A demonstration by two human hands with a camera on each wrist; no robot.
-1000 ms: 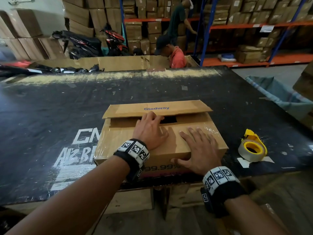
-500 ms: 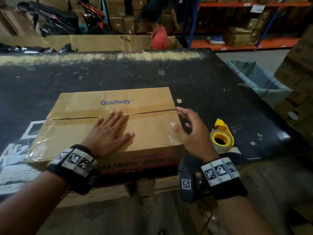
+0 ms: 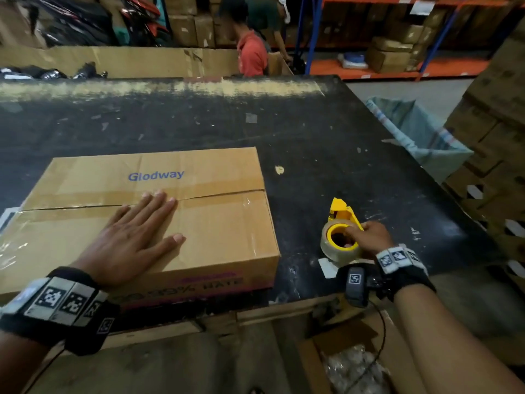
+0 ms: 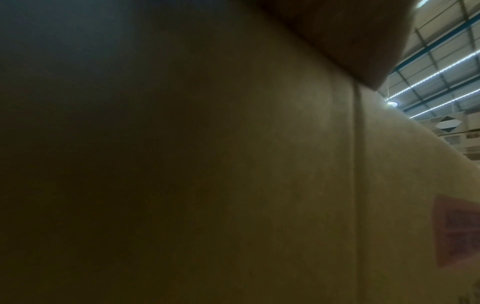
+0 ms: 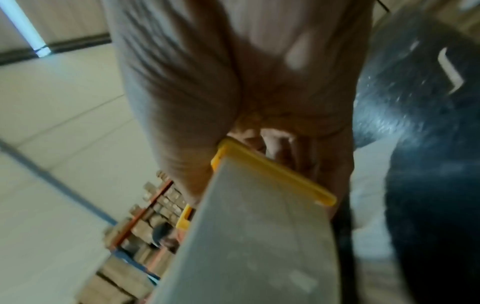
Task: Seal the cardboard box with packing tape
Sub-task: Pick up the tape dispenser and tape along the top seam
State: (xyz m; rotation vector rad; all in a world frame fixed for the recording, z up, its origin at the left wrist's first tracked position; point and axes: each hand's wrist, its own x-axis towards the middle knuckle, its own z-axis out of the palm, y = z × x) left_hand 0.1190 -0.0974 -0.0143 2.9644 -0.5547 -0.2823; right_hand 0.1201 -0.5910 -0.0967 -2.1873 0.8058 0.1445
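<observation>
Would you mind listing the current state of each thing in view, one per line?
cardboard box: flaps folded shut, centre seam not yet taped over.
tape dispenser: on the table, gripped, not yet lifted.
left hand: flat, pressing the box top by the seam.
right hand: fingers curled round the tape dispenser.
table: black, scuffed, bearing both.

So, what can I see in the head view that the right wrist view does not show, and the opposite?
Only the head view shows the cardboard box, flaps closed, and the left hand lying flat on top. Only the right wrist view shows, close up, fingers curled behind the yellow dispenser. Both show the right hand gripping the tape roll on the black table.
</observation>
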